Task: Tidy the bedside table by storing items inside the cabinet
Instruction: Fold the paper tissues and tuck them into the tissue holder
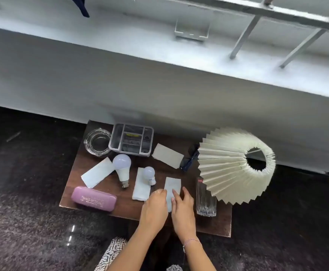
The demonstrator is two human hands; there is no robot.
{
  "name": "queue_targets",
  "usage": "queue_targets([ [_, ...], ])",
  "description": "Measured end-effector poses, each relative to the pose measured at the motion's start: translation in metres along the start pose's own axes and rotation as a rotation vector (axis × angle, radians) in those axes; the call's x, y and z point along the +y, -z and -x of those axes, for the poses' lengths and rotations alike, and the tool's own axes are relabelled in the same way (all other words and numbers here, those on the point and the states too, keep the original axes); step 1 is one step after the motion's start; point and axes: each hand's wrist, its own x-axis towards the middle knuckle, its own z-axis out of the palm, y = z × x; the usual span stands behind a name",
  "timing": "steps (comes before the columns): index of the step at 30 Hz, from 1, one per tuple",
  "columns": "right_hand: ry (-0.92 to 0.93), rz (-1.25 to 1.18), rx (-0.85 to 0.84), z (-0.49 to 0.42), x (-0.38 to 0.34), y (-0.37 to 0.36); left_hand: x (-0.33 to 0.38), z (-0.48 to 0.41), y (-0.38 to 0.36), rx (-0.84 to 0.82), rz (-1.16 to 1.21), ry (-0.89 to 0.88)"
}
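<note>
Where the table (214, 224) has its front edge, the paper (173, 184) is pressed by the flat right hand (183, 211); how the left hand (155, 209) holds cannot be told.

The left hand (154, 208) and the right hand (183, 212) are covering the near end of the paper slip (173, 184), so their hold on it is not showing clearly, and both forearms are running off the bottom edge. The lamp shade (224, 169) is hiding its own base and part of the sunglasses (189, 160). Blur is leaving the lettering on the purple case (93, 198) only partly legible and the contents of the organizer tray (131, 139) unidentifiable.
</note>
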Motion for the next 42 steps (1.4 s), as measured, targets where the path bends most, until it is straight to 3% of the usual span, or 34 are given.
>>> queue_targets([
  [7,-0.051,0.011,-0.022,-0.012,0.005,-0.004,0.01,-0.027,-0.002,-0.064,0.05,0.144],
  [21,-0.084,-0.145,-0.05,-0.031,0.006,-0.01,0.008,-0.055,-0.003,-0.241,-0.11,0.147],
  [29,-0.118,-0.267,0.032,-0.032,-0.004,-0.007,0.003,-0.057,-0.006,-0.174,0.045,0.144],
  [42,0.142,-0.478,0.173,-0.008,-0.03,0.025,-0.008,-0.054,0.039,0.052,0.588,0.235],
])
